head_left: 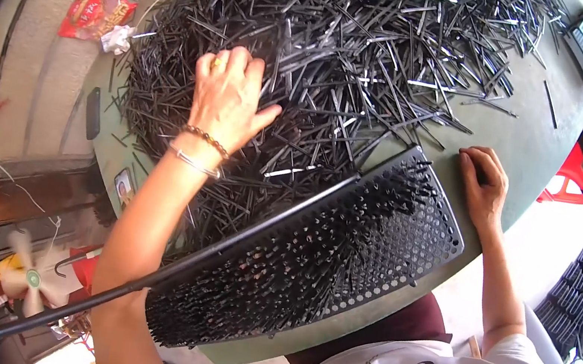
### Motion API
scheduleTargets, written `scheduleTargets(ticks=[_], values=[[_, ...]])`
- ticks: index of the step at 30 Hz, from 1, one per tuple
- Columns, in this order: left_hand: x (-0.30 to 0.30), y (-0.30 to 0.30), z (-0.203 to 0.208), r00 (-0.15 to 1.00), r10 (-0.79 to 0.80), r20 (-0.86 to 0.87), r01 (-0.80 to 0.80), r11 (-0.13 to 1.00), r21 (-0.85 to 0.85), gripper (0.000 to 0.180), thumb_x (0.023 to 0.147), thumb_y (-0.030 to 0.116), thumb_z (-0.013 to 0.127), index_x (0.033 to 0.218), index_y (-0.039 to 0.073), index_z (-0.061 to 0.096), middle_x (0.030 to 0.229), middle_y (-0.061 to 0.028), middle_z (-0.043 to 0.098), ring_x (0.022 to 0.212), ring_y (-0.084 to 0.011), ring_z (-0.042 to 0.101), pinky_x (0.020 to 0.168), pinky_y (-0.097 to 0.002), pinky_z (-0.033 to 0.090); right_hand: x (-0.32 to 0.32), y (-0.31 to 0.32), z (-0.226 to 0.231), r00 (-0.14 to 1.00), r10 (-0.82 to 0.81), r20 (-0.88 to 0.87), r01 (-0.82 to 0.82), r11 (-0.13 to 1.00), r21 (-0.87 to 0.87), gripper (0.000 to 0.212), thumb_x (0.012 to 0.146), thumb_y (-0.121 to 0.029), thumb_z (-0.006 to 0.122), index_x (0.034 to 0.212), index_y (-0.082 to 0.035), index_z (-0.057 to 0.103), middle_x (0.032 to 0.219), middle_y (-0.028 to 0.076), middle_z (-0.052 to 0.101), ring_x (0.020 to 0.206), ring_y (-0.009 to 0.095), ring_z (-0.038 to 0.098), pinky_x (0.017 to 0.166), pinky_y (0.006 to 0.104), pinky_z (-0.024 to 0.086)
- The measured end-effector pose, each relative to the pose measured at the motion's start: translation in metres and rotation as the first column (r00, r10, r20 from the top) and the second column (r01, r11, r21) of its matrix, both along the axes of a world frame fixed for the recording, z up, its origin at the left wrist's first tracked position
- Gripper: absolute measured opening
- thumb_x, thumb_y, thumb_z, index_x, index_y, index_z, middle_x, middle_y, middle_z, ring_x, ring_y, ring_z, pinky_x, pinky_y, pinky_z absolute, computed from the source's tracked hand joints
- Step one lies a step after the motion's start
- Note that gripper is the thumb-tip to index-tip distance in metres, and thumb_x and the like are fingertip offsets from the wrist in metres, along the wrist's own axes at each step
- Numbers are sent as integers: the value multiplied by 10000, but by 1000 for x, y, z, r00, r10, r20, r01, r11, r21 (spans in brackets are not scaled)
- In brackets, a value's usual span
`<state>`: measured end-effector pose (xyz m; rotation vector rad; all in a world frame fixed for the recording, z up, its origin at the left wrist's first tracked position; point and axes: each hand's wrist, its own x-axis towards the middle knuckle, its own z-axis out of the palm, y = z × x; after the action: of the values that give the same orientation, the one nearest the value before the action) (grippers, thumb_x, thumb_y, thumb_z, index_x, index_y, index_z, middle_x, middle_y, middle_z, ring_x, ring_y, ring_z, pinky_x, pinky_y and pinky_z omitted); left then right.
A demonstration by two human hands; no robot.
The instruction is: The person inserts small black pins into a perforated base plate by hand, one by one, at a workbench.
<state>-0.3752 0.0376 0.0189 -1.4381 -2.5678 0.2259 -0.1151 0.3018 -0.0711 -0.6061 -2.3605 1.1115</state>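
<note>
Palm down, my left hand (pixel 229 94) lies on a big heap of thin black sticks (pixel 342 46); its fingers bend into the heap, and the thumb stands apart. A ring, a beaded bracelet and a light bangle are on that arm. My right hand (pixel 483 184) rests loosely curled on the green table (pixel 532 135), with nothing visible in it. Between my arms lies a black perforated tray (pixel 412 256). Sticks stand packed upright in its left and middle holes, while many holes at the right end are bare.
A long black rod (pixel 246 232) runs along the tray's far edge and across my left forearm. Beyond the heap's left side lie a red snack packet (pixel 98 11) and crumpled white paper (pixel 117 39). A fan (pixel 33 279) stands lower left; stacked black trays (pixel 575 300) stand at right.
</note>
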Motion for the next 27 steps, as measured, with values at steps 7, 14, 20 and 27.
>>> scheduleTargets(ticks=[7,14,20,27], values=[[-18,6,4,998,54,-10,-54,998,17,544,616,313,792,1041,23,617,1086,-101,496,1048,-266,476,888,-393,347,-1,2,-1,1000,10,-2,-10,1000,-5,85,852,-57,620,911,3,633,877,78,611,742,163,596,687,254,463],[-13,1,0,968,68,240,-83,995,56,550,606,281,797,1017,-18,587,1069,-119,484,1050,-284,475,890,-394,368,-3,1,0,1000,19,4,-19,1000,-19,82,840,-47,627,906,0,638,870,81,609,736,174,594,675,262,462],[-20,7,-8,996,86,-7,-85,992,97,480,616,317,789,944,13,617,972,-120,513,969,-269,506,851,-386,381,0,4,0,999,30,-31,-29,999,22,82,837,-42,630,908,-3,643,857,79,604,725,169,585,645,258,454],[-10,9,-9,985,109,134,-109,994,-5,520,613,272,782,1000,-17,588,1035,-126,491,999,-288,483,875,-399,364,-1,3,-1,1000,20,-1,-20,999,-37,87,839,-56,637,913,-13,652,858,70,602,720,165,574,630,257,452]])
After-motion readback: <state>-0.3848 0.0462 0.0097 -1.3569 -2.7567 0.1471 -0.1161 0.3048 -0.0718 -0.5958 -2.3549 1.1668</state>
